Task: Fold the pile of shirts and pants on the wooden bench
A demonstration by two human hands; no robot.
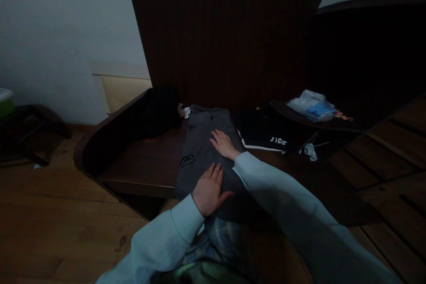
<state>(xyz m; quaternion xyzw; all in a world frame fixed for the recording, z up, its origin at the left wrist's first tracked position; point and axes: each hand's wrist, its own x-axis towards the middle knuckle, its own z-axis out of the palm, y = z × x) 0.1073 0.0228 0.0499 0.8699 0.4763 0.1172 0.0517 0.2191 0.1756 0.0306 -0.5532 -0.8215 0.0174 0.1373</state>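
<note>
A grey garment with black lettering (199,142), probably folded trousers or a top, lies flat and lengthwise over the dark wooden desk (146,159). Its near end hangs over the front edge toward my lap. My left hand (209,190) rests palm down on the near part, fingers stretched out and thumb apart. Farther up the cloth, my right hand (224,144) also lies flat with its fingers spread. Neither hand grips anything. Beside the garment on the right is a folded black garment (261,131) with white print and a white edge.
A black cloth bundle (156,113) sits at the desk's back left, near a crumpled white piece (186,112). On a raised shelf to the right lies a clear plastic packet (313,106). Crumpled paper (310,151) is below it. A low dark stool (33,128) stands at far left.
</note>
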